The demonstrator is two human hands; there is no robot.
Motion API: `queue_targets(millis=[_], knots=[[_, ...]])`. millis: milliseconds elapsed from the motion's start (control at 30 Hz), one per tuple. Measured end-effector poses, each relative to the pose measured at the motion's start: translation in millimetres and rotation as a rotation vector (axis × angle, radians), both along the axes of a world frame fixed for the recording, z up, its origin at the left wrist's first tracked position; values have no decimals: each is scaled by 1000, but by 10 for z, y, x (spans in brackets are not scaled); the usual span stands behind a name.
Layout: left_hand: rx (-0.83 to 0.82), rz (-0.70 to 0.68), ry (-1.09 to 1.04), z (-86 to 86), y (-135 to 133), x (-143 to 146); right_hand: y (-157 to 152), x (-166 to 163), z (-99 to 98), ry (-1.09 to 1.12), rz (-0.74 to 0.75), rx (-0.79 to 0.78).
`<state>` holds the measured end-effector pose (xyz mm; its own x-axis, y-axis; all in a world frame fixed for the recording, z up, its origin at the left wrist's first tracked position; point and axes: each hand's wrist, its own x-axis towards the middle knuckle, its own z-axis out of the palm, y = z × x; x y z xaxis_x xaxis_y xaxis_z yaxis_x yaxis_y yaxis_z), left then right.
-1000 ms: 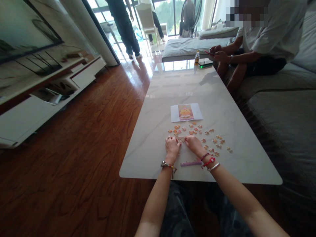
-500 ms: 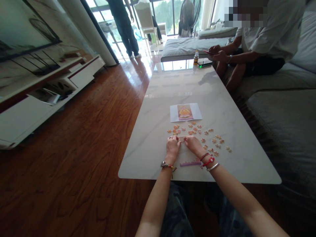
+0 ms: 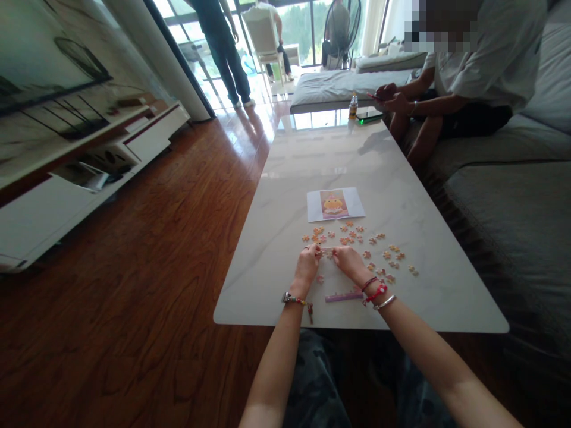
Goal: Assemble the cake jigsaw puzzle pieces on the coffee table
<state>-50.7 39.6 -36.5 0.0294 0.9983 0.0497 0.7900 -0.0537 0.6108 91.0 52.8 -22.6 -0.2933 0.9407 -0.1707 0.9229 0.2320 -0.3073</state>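
Observation:
My left hand (image 3: 307, 263) and my right hand (image 3: 351, 263) meet over a short joined strip of puzzle pieces (image 3: 327, 252) on the white marble table (image 3: 339, 160). Both hands have their fingers curled and pinch at that strip from either side. Several loose orange and pink puzzle pieces (image 3: 357, 241) lie scattered just beyond and to the right of my hands. A printed reference picture (image 3: 335, 204) of a yellow figure lies farther up the table. A purple strip of joined pieces (image 3: 343, 296) rests by my right wrist near the table's front edge.
A seated person (image 3: 459, 71) on the grey sofa (image 3: 513, 196) at the far right holds a phone. A small bottle (image 3: 353, 105) and a phone (image 3: 369, 116) stand at the table's far end. Another person's legs (image 3: 225, 53) stand near the window. A low TV cabinet (image 3: 80, 172) lines the left wall.
My left wrist has lifted and turned slightly, uncovering a loose piece beneath it. Both hands stay at the strip of pieces. The view has shifted a little.

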Motion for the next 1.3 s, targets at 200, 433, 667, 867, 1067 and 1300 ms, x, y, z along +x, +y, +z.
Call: queue_targets(millis=[200, 433, 667, 867, 1067, 1300], knots=[[-8, -9, -29, 7, 45, -8, 11, 10, -11, 4, 2, -11], [-60, 24, -101, 8, 55, -5, 18, 7, -26, 32, -13, -17], [-119, 63, -186, 69, 23, 72, 42, 103, 10, 155, -67, 20], [-117, 92, -362, 155, -36, 259, 6, 418, 13, 652, -314, 20], [-107, 53, -388, 184, -79, 491, -11, 485, -12, 932, -212, -241], [9, -2, -26, 203, -211, 425, 17, 762, 39, 694, -238, -169]])
